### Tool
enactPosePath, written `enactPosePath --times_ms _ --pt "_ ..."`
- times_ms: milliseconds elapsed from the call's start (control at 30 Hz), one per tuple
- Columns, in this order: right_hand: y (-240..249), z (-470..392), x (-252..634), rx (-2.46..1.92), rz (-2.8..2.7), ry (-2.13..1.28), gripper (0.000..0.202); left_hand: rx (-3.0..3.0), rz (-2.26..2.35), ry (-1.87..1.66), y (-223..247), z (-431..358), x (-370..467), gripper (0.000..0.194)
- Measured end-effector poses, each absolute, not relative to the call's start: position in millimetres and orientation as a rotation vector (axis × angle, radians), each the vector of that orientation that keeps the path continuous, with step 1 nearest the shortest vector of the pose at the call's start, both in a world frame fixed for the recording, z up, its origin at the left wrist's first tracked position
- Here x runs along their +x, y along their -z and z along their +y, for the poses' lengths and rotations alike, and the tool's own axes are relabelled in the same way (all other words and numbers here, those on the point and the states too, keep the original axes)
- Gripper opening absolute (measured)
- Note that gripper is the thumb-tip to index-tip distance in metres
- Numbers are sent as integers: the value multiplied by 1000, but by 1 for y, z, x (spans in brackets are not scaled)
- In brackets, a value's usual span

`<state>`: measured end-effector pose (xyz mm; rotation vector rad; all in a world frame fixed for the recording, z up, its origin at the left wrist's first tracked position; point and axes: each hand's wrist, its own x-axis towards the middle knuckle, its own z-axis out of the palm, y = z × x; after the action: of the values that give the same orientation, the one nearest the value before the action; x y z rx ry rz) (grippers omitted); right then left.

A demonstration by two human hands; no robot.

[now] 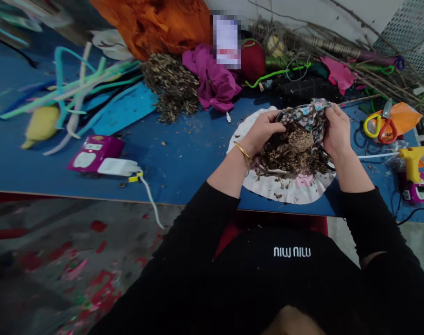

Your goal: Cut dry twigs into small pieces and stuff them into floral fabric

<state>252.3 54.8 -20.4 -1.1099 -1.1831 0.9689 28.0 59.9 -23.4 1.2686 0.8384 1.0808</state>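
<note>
A dark patterned cloth (304, 115) with pink and blue spots is stretched between my two hands. My left hand (264, 130) pinches its left edge, and a thin gold bangle circles that wrist. On the other side my right hand (337, 128) grips the cloth's right edge. Brown dried plant bits (285, 156) lie under and in front of the cloth, with a paler tan clump at their top. Beneath them is a round white sheet (268, 190), with crumbs scattered over it and a pink patch near its front.
Scissors (386, 114) and a yellow glue gun (412, 160) lie at the right. Behind are twigs (316, 44), purple cloth (214, 79), orange cloth (159, 23) and a dried-leaf pile (170, 83). A purple box (96, 151) and pipe cleaners (93, 86) are left on the blue table (184, 153).
</note>
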Motion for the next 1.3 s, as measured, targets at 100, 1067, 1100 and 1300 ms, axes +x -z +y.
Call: enactPosePath --times_ms 100,1067,1100,1300 --pt "8 44 247 -1100 -1283 -1055 54 1184 836 -1135 24 60 28 23" --pt "14 47 249 -1178 -1254 -906 16 1005 746 -1277 33 73 32 22" --pt "16 49 250 -1182 -1240 -885 15 1035 749 -1270 33 72 32 22" --pt "23 54 250 -1125 -1026 -1006 18 1269 790 -1163 26 67 29 21"
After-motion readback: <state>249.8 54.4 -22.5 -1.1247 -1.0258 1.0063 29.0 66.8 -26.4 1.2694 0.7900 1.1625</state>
